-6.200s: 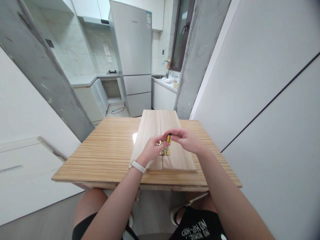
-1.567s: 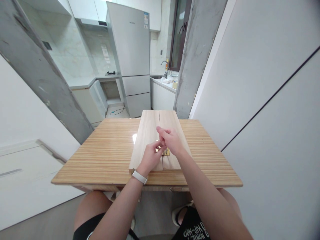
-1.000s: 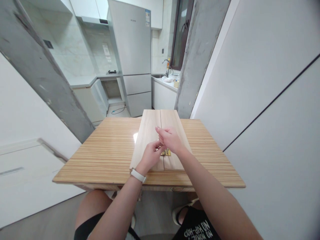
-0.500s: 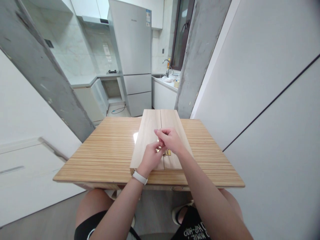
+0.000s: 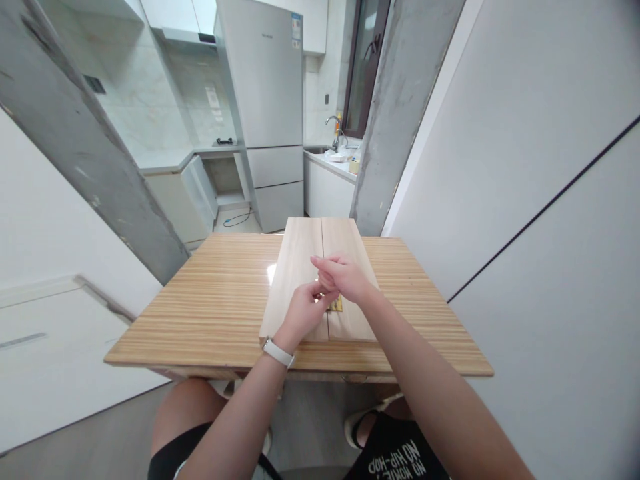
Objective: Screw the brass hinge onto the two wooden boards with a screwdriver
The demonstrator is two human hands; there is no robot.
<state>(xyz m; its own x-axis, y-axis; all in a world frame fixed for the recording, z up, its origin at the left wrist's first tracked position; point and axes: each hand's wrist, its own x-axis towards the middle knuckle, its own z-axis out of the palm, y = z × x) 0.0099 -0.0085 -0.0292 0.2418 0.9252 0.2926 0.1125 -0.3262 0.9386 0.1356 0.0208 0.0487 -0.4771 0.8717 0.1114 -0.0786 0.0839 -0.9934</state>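
Two pale wooden boards (image 5: 297, 247) lie side by side, a narrow seam running between them. Over the seam, near the front, is a small brass-coloured metal plate (image 5: 336, 305) that looks like a hinge, partly covered by my fingers. My left hand (image 5: 306, 310), with a white-banded watch (image 5: 278, 352) on its wrist, is closed, its thumb and fingertips pinched together at the plate. Just above and against it, my right hand (image 5: 345, 277) has curled fingers and its thumb extended to the left. Whatever small thing the fingertips hold is hidden.
The boards rest on a striped wooden table (image 5: 215, 300) with its front edge close to my legs. Grey wall edges (image 5: 395, 107) and a white panel (image 5: 550, 220) flank the table. Beyond stand a fridge (image 5: 270, 87) and a sink counter (image 5: 330, 187).
My right hand has shifted slightly and its fingers have turned over the left fingertips. A little more of the brass-coloured plate shows. The left hand stays almost in place.
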